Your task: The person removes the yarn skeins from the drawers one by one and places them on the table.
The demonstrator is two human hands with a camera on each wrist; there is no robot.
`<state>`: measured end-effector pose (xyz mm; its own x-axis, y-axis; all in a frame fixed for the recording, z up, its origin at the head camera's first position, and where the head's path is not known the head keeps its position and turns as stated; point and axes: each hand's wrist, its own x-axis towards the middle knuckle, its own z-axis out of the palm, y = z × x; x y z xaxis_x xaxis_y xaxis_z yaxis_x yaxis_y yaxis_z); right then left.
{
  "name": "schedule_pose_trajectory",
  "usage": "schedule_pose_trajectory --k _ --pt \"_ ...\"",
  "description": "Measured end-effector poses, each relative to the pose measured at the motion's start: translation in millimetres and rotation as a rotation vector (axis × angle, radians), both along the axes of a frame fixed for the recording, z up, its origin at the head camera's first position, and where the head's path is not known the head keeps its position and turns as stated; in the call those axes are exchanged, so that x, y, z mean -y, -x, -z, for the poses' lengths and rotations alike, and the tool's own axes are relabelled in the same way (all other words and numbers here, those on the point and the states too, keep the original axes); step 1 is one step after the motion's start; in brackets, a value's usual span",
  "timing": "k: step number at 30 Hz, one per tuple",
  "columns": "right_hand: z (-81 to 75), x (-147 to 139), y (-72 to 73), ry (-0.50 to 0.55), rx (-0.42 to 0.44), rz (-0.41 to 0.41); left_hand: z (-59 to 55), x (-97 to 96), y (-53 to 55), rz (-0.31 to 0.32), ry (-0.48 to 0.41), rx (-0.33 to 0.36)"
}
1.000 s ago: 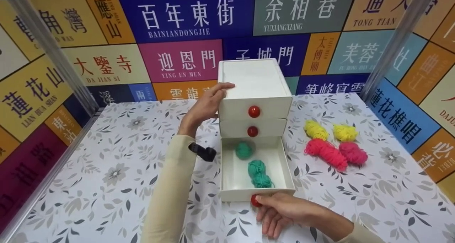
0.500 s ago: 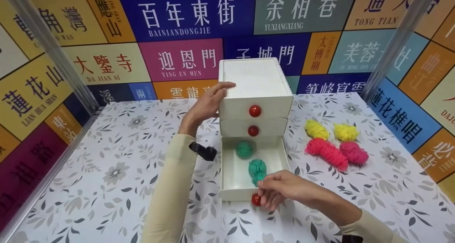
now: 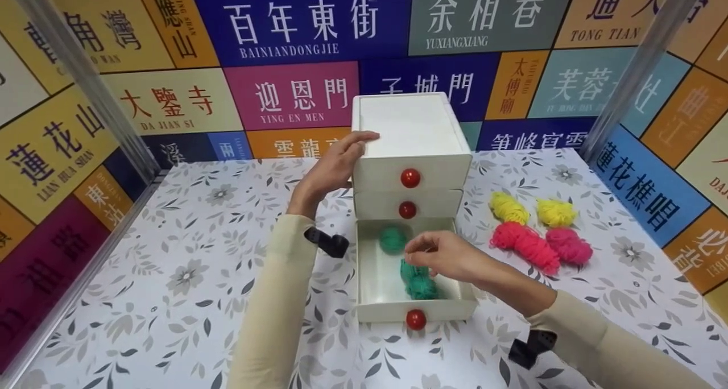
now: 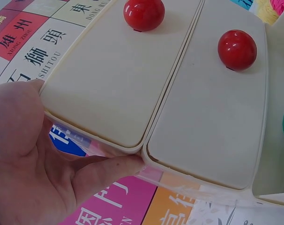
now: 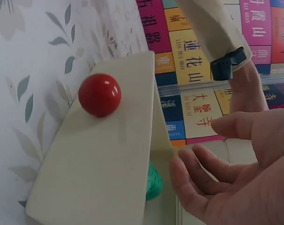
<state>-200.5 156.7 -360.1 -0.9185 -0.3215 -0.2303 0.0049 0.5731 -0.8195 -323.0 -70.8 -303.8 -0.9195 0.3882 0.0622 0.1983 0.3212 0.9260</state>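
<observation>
A small white drawer cabinet stands at the back of the table, its bottom drawer pulled out. My left hand grips the cabinet's upper left edge, fingers over the top and thumb against the side. Over the drawer hovers my right hand, fingers loosely bent and holding nothing. Just beneath it lies a twisted green yarn skein, partly covered by the hand in the head view. Farther back in the drawer sits a round green yarn ball. The drawer's red knob is untouched.
Right of the cabinet lie two yellow yarn bundles, a long pink-red skein and a darker pink bundle. Two upper drawers with red knobs are closed. A printed wall stands close behind the flowered tablecloth.
My right hand has let go of the bottom drawer's knob and moved up and back over the open drawer. The left hand has stayed on the cabinet.
</observation>
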Motion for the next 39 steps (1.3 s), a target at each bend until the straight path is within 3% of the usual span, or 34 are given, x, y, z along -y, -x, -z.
schedule_pose_trajectory --k 8,20,31,39 --pt "0.0 5.8 30.9 -0.213 -0.061 -0.061 -0.5 -0.8 1.1 0.006 0.004 -0.004" --pt "6.9 11.9 58.4 -0.397 -0.088 -0.263 0.0 -1.6 3.3 0.004 -0.008 -0.021" --pt "17.0 22.9 64.6 -0.456 -0.048 -0.304 1.9 -0.7 0.2 0.006 0.003 -0.034" --pt "25.3 31.9 66.6 -0.477 -0.118 -0.326 3.7 2.8 0.7 0.037 -0.021 -0.057"
